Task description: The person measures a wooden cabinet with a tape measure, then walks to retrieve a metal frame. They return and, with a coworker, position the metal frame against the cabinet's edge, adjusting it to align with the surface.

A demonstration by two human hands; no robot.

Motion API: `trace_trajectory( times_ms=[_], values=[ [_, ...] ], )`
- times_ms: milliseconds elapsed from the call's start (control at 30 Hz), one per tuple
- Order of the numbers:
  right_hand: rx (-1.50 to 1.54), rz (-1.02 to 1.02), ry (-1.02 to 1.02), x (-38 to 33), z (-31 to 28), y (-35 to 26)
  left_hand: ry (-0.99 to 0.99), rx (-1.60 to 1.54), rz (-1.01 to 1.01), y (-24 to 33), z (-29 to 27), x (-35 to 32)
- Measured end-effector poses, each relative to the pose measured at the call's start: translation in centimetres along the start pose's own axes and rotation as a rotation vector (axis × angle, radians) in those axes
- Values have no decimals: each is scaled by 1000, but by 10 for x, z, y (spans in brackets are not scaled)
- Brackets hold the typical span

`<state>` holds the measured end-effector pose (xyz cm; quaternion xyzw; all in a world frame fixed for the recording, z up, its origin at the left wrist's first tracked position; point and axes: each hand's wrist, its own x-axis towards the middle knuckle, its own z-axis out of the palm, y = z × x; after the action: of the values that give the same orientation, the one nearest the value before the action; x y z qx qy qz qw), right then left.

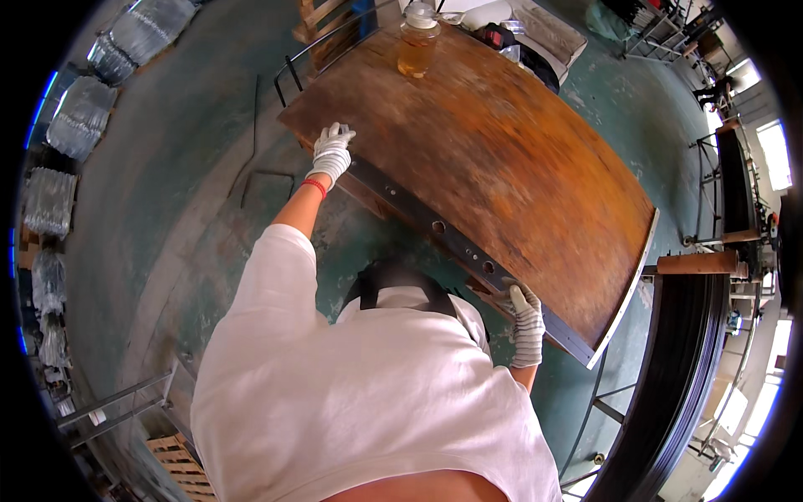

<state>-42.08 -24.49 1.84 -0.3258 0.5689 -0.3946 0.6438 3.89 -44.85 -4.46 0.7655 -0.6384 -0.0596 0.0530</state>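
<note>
Nearest the camera is the person's own white shirt, filling the lower middle of the view, with both arms reaching out from it to a long dark metal bar (pixel 456 243) drilled with round holes.

The right hand (pixel 525 322), in a white knitted glove, has its grip curled around the bar near the nearer end, fingers wrapped over its top edge. The left hand (pixel 332 153), also gloved, with a red band at the wrist, lies on the far end of the bar; its fingers look bent over the edge, but I cannot tell how tightly they press.

The bar runs between the 2 hands along the near edge of a worn, rust-orange surface (pixel 502 151). It appears to rest against that edge rather than flat on top, so by my judgement the bar is held in both hands and brought to the surface but not yet laid fully on it; whatever work the holes call for looks untouched.

Beyond the left grip, at the far end of the surface, stands 1 clear plastic jar (pixel 417 43) of amber liquid with a pale lid. Well left of that grip, along the floor's edge, lies a row of bundles wrapped in clear film (pixel 82 117). Right of the right grip stands a stack of dark curved strips (pixel 677 368). Behind the person, low left, sits a slatted wooden pallet (pixel 180 464). No label or sign is readable.
</note>
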Motion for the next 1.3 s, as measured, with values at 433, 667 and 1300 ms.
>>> trace_trajectory(
  times_ms=[433, 667, 1300],
  values=[
    [-9, -57, 40, 39, 98, -16, -16, -54, 417, -48, 43, 66],
    [137, -35, 153, 26, 94, 4, -126, -423, 104, -47, 45, 84],
    [8, -92, 213, 55, 137, -2, -966, -1354, 113, 153, -26, 3]
  ],
)
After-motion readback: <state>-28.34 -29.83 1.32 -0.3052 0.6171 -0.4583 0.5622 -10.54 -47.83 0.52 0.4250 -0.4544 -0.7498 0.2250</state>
